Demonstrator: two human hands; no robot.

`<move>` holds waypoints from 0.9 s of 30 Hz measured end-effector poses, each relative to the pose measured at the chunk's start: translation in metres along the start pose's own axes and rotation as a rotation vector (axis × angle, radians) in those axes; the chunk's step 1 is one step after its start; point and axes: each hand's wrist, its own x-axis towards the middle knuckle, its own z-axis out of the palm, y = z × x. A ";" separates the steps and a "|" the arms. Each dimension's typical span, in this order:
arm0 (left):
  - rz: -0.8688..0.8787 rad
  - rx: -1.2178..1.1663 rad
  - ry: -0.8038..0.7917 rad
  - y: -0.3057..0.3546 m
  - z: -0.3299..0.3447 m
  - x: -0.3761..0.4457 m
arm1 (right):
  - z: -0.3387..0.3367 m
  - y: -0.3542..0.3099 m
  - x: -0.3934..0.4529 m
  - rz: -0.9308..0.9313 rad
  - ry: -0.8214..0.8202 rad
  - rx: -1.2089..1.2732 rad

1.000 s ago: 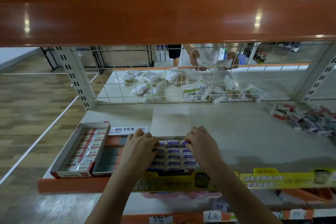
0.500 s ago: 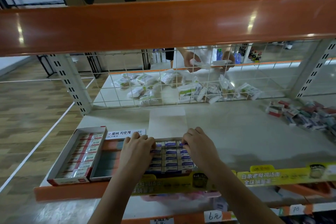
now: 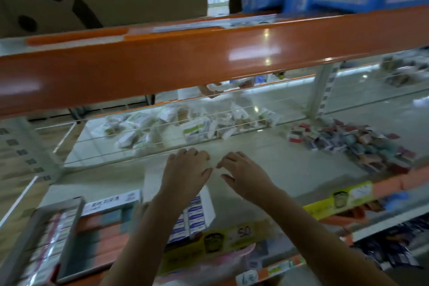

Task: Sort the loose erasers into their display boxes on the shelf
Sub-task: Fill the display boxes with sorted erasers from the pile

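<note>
The display box of blue-labelled erasers sits at the front edge of the pale shelf, rows packed. Beyond the box, the left hand and right hand hover with relaxed fingers, holding nothing. Far right of the box lies a loose eraser pile. An orange beam spans overhead.

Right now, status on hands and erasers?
Both hands, left and right, open, empty, over bare shelf. Blue-labelled erasers boxed below. Loose multicoloured eraser pile far right. Path clear.

Probably a shop: price-tagged shelf, stacked erasers.
</note>
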 end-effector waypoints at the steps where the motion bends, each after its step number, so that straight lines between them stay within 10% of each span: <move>1: 0.032 -0.025 0.014 0.016 0.001 0.013 | -0.011 0.017 -0.005 0.046 0.014 -0.027; 13: 0.401 -0.151 -0.088 0.233 0.062 0.122 | -0.113 0.225 -0.118 0.585 0.009 -0.167; 27: 0.456 -0.180 -0.077 0.373 0.113 0.178 | -0.141 0.350 -0.173 0.767 0.165 -0.096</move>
